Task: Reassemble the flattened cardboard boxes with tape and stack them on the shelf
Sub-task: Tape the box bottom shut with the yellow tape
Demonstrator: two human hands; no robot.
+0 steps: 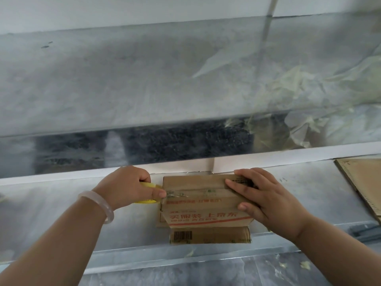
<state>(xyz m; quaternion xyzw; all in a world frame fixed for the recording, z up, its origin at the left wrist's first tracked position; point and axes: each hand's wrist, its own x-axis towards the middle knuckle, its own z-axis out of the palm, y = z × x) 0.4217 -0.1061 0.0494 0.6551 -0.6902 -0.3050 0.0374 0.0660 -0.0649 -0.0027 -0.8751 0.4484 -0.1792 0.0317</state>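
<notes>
The left hand [125, 185] hid most of a yellow tool [151, 185], so its kind could not be told. The right edge cut off a cardboard sheet [367, 182], and the red print on the box [198, 205] was too blurred to read.

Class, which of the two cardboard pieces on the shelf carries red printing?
The cardboard box in the middle, pressed by the right hand, shows red characters and a barcode. The flat cardboard at the right edge looks plain brown.
</notes>
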